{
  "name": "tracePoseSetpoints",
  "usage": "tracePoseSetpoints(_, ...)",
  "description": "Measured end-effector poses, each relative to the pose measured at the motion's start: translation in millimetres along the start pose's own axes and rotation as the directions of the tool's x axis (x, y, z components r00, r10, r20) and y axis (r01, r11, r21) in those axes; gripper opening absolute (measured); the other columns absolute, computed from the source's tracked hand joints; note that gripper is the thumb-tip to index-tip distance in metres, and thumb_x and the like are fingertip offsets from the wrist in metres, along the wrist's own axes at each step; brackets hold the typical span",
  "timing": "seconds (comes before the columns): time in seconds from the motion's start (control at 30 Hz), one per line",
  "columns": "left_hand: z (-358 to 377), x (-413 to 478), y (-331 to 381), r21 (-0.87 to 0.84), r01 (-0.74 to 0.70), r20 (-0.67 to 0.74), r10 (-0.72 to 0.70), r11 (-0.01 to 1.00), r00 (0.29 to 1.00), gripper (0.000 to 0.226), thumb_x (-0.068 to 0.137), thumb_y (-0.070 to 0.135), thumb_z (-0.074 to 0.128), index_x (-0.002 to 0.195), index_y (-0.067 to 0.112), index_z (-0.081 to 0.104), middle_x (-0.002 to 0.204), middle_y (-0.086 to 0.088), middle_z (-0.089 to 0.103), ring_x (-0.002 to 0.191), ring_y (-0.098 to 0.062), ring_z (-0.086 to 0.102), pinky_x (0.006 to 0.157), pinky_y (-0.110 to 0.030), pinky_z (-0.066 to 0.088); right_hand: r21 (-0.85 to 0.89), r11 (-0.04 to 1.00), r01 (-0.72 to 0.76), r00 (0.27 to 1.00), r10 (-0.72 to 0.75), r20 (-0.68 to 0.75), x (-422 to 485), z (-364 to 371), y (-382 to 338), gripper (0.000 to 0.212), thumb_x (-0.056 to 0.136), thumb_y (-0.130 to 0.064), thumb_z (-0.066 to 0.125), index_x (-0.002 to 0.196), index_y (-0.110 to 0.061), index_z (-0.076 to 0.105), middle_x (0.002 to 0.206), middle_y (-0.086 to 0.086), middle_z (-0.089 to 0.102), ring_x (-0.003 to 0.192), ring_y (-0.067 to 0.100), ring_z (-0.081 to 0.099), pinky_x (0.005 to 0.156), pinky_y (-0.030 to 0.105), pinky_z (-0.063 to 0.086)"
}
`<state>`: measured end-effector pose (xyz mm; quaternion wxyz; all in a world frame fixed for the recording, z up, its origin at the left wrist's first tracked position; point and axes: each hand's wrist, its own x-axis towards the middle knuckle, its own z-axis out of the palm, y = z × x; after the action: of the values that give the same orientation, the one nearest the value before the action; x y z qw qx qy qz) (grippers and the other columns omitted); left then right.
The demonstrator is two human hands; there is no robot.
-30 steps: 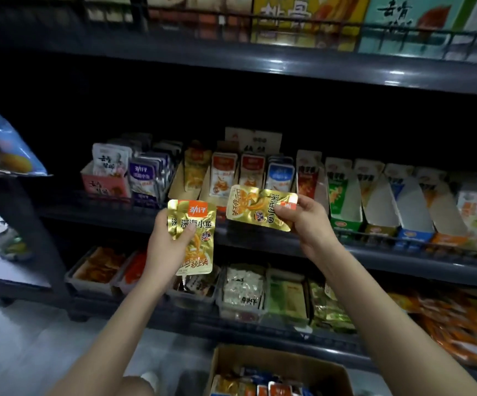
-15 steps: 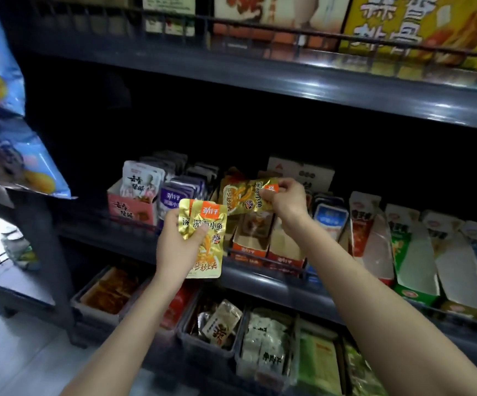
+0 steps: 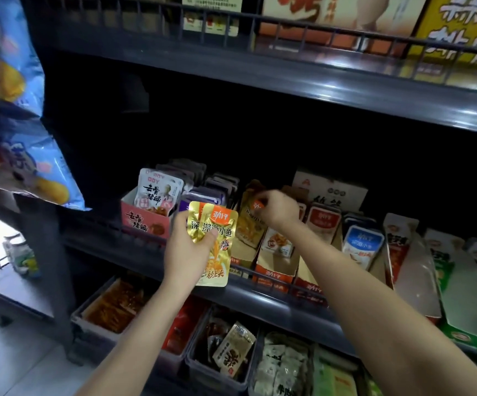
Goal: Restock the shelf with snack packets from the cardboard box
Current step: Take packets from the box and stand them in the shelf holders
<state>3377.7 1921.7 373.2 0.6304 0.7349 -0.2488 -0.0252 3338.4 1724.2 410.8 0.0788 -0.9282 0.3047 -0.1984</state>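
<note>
While pinching one gold snack packet [image 3: 249, 225] by its orange top corner with the right hand [image 3: 278, 212], fingers curled tight on it, hovering right at the mouth of the open kraft display carton [image 3: 244, 252] on the middle shelf [image 3: 261, 299]. Hanging more or less upright, long axis pointing down into the slot and tipped back a touch, lower half seemingly down between the carton walls, though hard to be sure past the knuckles. Gripping the spare gold packets [image 3: 217, 235] in the left hand [image 3: 188, 252], at least two fanned one behind the other, thumb across the front, upright, parked just in front of the shelf edge and just left of that same carton. So: slot straight below and slightly behind the right hand, clearly the nearer one; left-hand stack close beside, not blocking. Probably only a short drop and a let-go needed from here, just guessing. Tight neighbours though: purple packets [image 3: 203, 197] and pink carton [image 3: 143, 222] to the left, red-and-white packets [image 3: 323, 224] right next door on the other side, so basically no sideways slack. Loads of dark headroom under the upper shelf [image 3: 317, 87]. Worth keeping the packet flat to the carton walls to avoid snagging a foil corner on the cardboard lip. No cardboard box in view, so no telling how much stock left.
</note>
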Motion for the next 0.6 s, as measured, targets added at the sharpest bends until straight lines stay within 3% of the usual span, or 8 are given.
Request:
tracePoseSetpoints(0.13, 0, 0, -5, -0.057, 0.012, 0.002, -0.012, 0.998, 1.000, 0.051, 0.090, 0.019, 0.063, 0.135, 0.012, 0.040, 0.104, 0.017, 0.040, 0.068, 0.010, 0.036, 0.047, 0.001, 0.034, -0.082, 0.995, 0.062, 0.998, -0.064, -0.020, 0, 4, -1, 0.041, 0.092, -0.031, 0.061, 0.132, -0.023, 0.054, 0.124, 0.003, 0.063, 0.112, 0.020, 0.060, 0.086, 0.033, 0.049)
tracePoseSetpoints(0.27, -2, -2, -9, -0.098, 0.034, 0.001, -0.034, 0.995, 0.999, 0.051, 0.090, 0.017, 0.063, 0.135, 0.011, 0.039, 0.086, 0.025, 0.036, 0.064, 0.013, 0.034, 0.046, 0.002, 0.034, -0.105, 0.993, 0.049, 0.998, -0.053, -0.035, 6, 8, -2, 0.036, 0.093, -0.034, 0.059, 0.125, -0.017, 0.055, 0.116, 0.004, 0.064, 0.107, 0.020, 0.060, 0.083, 0.031, 0.048)
tracePoseSetpoints(0.4, -3, -2, -10, -0.103, 0.047, -0.009, -0.048, 0.994, 0.999, 0.053, 0.090, 0.020, 0.064, 0.136, 0.013, 0.038, 0.104, 0.014, 0.043, 0.067, 0.010, 0.036, 0.049, -0.003, 0.032, -0.154, 0.987, 0.054, 0.996, -0.064, -0.063, 9, 11, -1, 0.034, 0.095, -0.033, 0.056, 0.124, -0.015, 0.055, 0.114, 0.007, 0.064, 0.107, 0.024, 0.060, 0.078, 0.032, 0.046)
tracePoseSetpoints(0.53, -3, -3, -11, -0.102, 0.044, -0.007, -0.045, 0.994, 0.999, 0.057, 0.089, 0.023, 0.065, 0.138, 0.015, 0.037, 0.131, 0.000, 0.049, 0.097, -0.004, 0.039, 0.076, -0.019, 0.035, -0.170, 0.985, 0.017, 0.996, -0.031, -0.082, 11, 13, 3, 0.031, 0.095, -0.035, 0.055, 0.121, -0.017, 0.058, 0.108, 0.006, 0.065, 0.101, 0.025, 0.062, 0.067, 0.027, 0.042)
tracePoseSetpoints(0.6, -2, -3, -11, -0.104, 0.037, 0.001, -0.037, 0.994, 0.999, 0.057, 0.089, 0.023, 0.065, 0.138, 0.015, 0.037, 0.127, 0.002, 0.049, 0.091, -0.002, 0.040, 0.070, -0.017, 0.035, -0.140, 0.990, -0.008, 0.996, -0.004, -0.085, 14, 16, 7, 0.028, 0.095, -0.034, 0.056, 0.119, -0.019, 0.059, 0.105, 0.006, 0.065, 0.095, 0.024, 0.063, 0.063, 0.027, 0.042)
